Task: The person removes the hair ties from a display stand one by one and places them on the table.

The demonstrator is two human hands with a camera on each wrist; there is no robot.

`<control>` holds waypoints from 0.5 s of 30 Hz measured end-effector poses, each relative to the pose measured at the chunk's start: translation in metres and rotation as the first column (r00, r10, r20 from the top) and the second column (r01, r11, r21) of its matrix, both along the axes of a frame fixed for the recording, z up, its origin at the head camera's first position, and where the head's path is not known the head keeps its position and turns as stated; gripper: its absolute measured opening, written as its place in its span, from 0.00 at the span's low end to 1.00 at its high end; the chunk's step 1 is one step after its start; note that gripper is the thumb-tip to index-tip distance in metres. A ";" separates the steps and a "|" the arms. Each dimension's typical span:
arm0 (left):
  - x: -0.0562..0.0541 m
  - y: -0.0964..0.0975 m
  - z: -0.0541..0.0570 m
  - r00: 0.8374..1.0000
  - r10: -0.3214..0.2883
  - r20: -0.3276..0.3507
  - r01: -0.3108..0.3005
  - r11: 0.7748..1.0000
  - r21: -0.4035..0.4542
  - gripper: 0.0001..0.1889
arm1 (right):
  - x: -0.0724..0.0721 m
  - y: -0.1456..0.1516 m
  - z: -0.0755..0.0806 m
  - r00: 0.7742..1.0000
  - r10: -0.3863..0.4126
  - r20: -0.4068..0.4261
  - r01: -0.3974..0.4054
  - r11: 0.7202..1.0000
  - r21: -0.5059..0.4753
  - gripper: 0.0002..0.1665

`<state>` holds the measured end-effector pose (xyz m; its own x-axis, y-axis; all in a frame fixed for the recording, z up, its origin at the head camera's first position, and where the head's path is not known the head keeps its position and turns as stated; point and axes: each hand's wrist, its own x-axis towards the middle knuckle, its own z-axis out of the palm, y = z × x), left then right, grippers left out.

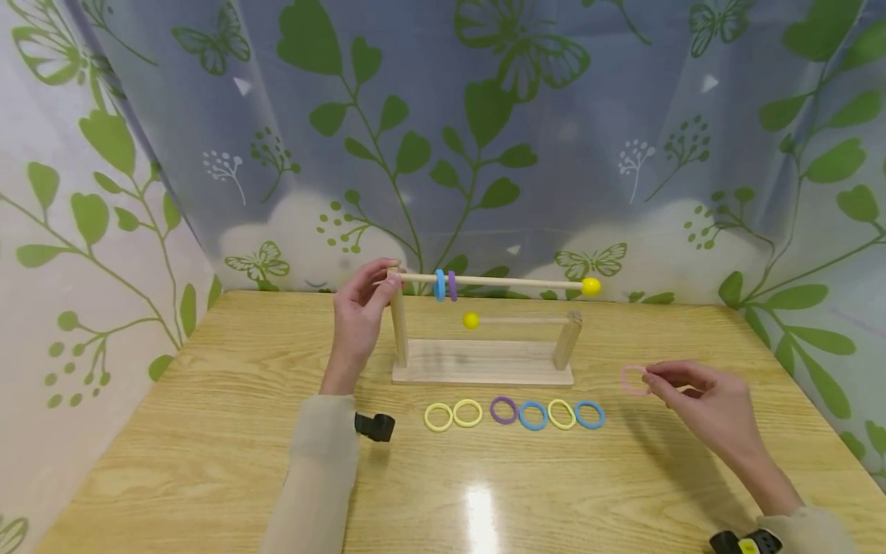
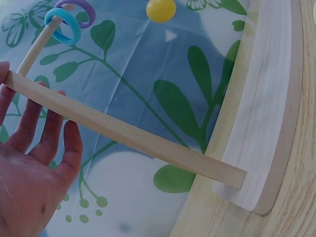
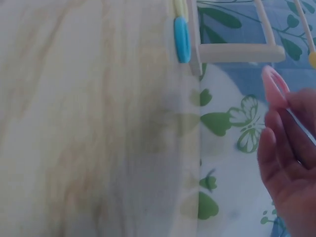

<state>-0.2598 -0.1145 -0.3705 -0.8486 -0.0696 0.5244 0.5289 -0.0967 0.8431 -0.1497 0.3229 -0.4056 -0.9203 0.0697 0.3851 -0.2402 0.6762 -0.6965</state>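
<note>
A wooden stand (image 1: 484, 362) has two posts, each bearing a horizontal rod tipped with a yellow ball. My left hand (image 1: 360, 308) grips the top of the taller left post (image 2: 123, 132), thumb in front. On its upper rod (image 1: 512, 282) hang a blue ring (image 1: 439, 285) and a purple ring (image 1: 453, 285), near the left end. The lower rod (image 1: 522, 320) carries no ring. Right of the stand, my right hand (image 1: 709, 400) pinches a pink ring (image 3: 274, 88) between thumb and fingers, raised above the table.
In front of the stand lies a row of rings: yellow ones (image 1: 438, 417), a purple one (image 1: 504, 410) and blue ones (image 1: 590, 415). The wooden table (image 1: 228, 431) ends at a leaf-patterned curtain (image 1: 429, 192) behind the stand.
</note>
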 end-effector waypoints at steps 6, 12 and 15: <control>-0.001 0.000 -0.001 1.000 -0.001 -0.005 0.001 1.000 -0.003 0.14 | 0.000 0.010 -0.005 0.981 0.057 0.184 -0.069 0.996 0.060 0.10; 0.000 0.000 -0.001 1.000 0.009 0.007 -0.009 1.000 -0.014 0.14 | -0.001 0.012 -0.012 0.965 0.072 0.253 -0.101 0.990 0.102 0.11; 0.001 0.000 -0.001 1.000 0.009 0.007 -0.008 1.000 -0.009 0.14 | -0.002 0.011 -0.015 0.953 0.089 0.288 -0.124 0.987 0.104 0.11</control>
<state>-0.2593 -0.1147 -0.3712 -0.8515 -0.0718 0.5194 0.5240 -0.0843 0.8475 -0.1516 0.3339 -0.4203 -0.9919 -0.0653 0.1087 -0.1212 0.7400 -0.6616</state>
